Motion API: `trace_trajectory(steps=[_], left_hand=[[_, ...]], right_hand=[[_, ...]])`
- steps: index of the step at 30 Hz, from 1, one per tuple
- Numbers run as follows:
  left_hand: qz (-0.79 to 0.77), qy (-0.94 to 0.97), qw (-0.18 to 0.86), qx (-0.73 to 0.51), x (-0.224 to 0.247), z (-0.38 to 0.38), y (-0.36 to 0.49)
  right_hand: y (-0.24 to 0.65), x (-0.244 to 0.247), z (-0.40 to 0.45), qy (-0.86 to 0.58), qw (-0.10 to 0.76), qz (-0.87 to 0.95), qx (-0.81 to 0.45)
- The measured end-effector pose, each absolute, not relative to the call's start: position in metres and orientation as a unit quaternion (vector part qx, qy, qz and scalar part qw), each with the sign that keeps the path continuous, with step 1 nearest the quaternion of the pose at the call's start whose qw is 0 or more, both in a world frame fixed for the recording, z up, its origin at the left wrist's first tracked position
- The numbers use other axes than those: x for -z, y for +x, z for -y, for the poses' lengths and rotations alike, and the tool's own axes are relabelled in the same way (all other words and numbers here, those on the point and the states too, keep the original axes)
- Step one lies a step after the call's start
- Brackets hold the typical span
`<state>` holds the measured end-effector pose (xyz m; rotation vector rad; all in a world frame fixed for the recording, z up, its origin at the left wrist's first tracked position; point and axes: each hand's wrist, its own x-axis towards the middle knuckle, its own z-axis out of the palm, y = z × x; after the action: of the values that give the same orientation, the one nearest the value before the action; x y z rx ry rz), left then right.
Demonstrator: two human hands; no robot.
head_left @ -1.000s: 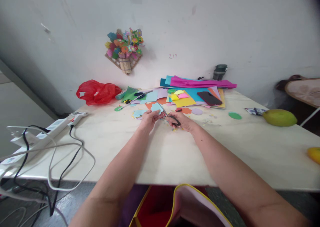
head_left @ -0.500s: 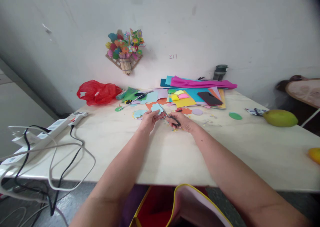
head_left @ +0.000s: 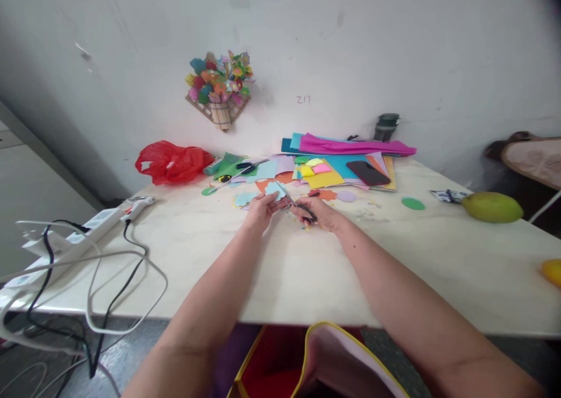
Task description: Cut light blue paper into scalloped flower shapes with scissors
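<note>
Pinched in my left hand [head_left: 262, 209] is a light blue paper flower [head_left: 275, 191] with a scalloped edge. My right hand [head_left: 319, 211] is closed around the black handles of a pair of scissors [head_left: 310, 212]. The blades point up and left and lie at the flower's right edge; whether they touch it I cannot tell. Behind my left hand lie more light blue paper shapes [head_left: 244, 199]. An orange paper flower [head_left: 326, 195] and a lilac paper oval [head_left: 346, 196] lie just beyond my right hand, with small paper scraps near it.
Coloured paper sheets [head_left: 337, 179] with a phone [head_left: 368, 173] on top lie at the back. A second pair of scissors [head_left: 248, 168] and a red plastic bag [head_left: 169, 163] are at back left. A power strip [head_left: 94, 225] with cables stands left; a green-yellow fruit [head_left: 493, 207] lies right.
</note>
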<state>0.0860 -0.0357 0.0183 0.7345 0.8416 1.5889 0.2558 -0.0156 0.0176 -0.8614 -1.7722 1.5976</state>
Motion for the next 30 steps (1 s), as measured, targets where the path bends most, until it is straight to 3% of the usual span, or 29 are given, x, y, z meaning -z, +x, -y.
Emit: trace_trajectory(steps=[30], left_hand=[[-0.364, 0.356, 0.576, -0.64, -0.0192, 0.0393, 0.0854]], right_hand=[[0.2547, -0.0257, 0.0225, -0.335, 0.323, 0.652, -0.599]])
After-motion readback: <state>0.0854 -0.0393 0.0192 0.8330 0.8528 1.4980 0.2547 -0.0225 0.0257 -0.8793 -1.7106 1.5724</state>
